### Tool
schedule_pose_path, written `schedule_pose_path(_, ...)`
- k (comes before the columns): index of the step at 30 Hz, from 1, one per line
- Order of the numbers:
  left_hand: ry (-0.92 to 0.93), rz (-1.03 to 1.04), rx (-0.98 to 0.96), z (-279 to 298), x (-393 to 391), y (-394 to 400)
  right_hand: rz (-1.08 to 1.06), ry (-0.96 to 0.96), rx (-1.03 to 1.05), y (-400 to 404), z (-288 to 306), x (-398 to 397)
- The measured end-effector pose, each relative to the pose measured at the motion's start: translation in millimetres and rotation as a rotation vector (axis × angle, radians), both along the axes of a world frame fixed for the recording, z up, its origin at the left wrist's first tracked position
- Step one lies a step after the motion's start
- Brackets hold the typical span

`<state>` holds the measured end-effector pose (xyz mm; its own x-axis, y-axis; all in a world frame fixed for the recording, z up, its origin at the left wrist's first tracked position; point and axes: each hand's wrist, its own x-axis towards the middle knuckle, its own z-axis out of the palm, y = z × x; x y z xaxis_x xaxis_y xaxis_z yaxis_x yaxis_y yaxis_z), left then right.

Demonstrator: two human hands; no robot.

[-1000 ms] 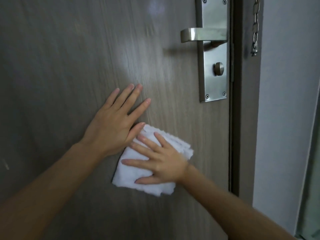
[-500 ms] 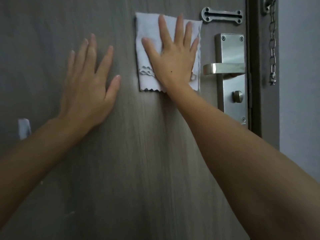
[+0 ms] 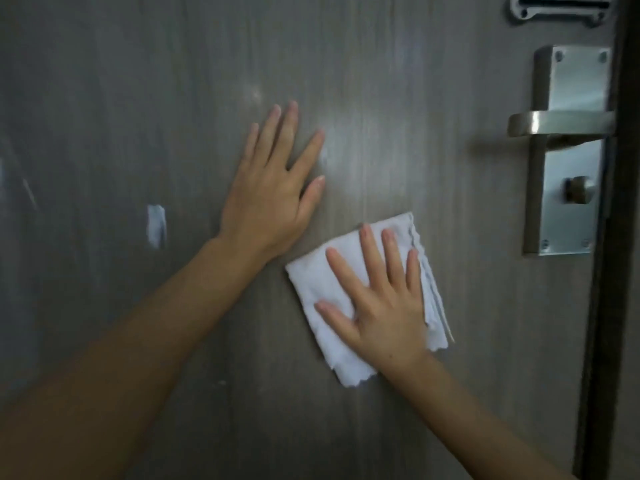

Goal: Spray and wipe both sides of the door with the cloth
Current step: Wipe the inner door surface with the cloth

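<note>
head view: we look at the grey wood-grain door, which fills nearly the whole frame. our right hand lies in the lower middle of the frame, its fingers straight and spread, pressing flat on the white cloth. the cloth is folded, lies flat against the door and shows a scalloped edge along its right and bottom sides. our grip on that side is loose: the palm and fingers pin the cloth and do not curl round it. our left hand is just up and to the left of the cloth, apart from it, its fingers straight and fanned, flat on the bare door surface.

at the right edge of the frame we see the metal lock plate with the lever handle pointing left and a round thumb-turn knob below it. at the upper right corner sits the slotted chain-guard track. the dark door frame runs down the far right. at the left middle of the frame a small white mark shows on the door, with faint smears around it. a pale sheen of light sits on the door above our left hand.
</note>
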<state>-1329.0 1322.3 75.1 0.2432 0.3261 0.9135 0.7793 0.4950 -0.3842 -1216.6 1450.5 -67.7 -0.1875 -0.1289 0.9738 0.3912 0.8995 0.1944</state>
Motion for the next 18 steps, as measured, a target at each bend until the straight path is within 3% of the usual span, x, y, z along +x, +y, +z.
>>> schedule_pose_path(7,-0.094,-0.063,-0.021,-14,11,-30,0.033,-0.04,0.082,-27,-59,-21)
schedule_pose_path(11,-0.121,-0.15,0.093,-83,-9,-84,0.033,-0.03,0.064,-35,-68,-28)
schedule_pose_path(18,-0.448,0.018,0.296,-198,-87,-144,0.024,-0.012,0.002,-63,-86,-50)
